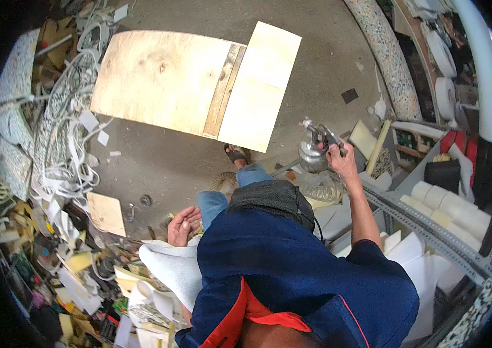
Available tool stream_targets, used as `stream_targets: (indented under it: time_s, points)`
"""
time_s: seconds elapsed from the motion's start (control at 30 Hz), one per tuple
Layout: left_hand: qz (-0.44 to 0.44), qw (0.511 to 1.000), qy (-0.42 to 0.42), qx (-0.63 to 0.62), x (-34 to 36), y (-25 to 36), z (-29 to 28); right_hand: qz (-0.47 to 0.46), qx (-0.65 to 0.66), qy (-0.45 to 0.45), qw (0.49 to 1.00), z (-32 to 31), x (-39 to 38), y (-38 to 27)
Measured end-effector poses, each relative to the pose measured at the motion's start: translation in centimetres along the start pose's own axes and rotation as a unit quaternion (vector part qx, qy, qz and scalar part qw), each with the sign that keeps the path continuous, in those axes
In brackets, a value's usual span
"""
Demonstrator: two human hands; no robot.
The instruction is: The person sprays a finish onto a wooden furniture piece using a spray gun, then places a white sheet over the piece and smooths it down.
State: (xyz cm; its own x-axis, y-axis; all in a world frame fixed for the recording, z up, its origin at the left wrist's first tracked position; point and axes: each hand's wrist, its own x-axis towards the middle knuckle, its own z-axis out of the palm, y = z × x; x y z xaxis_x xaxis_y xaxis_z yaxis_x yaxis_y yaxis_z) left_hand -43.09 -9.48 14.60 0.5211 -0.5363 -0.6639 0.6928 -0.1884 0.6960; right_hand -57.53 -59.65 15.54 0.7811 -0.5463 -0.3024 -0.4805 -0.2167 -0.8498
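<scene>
Head view: The right hand [341, 158] is closed around the handle of a silver metal spray gun with a rounded cup [314, 149], held out at the person's right side, above the concrete floor [164, 156]. The gun's nozzle end points to picture-left and up, toward the pale rectangular plywood panel [260, 87] lying on the floor; its long axis runs nozzle-to-handle, roughly level. The panel lies well apart from the gun, forward and to the left. The left hand [183, 225] is open, palm up, resting on a white foam sheet [171, 268], farther from the gun.
</scene>
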Motion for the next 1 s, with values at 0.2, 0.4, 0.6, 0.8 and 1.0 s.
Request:
stream_targets:
  time_s: [0.2, 0.4, 0.6, 0.8, 1.0]
  points:
    - [0.018, 0.997, -0.042, 0.064, 1.7, 4.6, -1.4, 0.031, 0.01, 0.058, 0.998, 2.5, -3.0, 0.6]
    - [-0.005, 0.995, -0.083, 0.059, 2.6, 5.4, -5.0, -0.002, -0.002, 0.166, 0.986, 6.5, -3.9, 1.1]
    - [-0.033, 0.981, -0.165, 0.1, 6.4, 8.6, -12.2, -0.009, -0.033, 0.261, 0.965, 11.5, -4.3, -0.3]
    - [-0.06, 0.948, -0.259, 0.175, 10.8, 14.5, -22.9, 0.035, -0.009, 0.313, 0.949, 19.1, -10.6, -2.5]
    - [-0.09, 0.91, -0.324, 0.243, 12.9, 19.0, -26.8, 0.115, 0.1, 0.42, 0.895, 28.0, -15.7, -5.1]
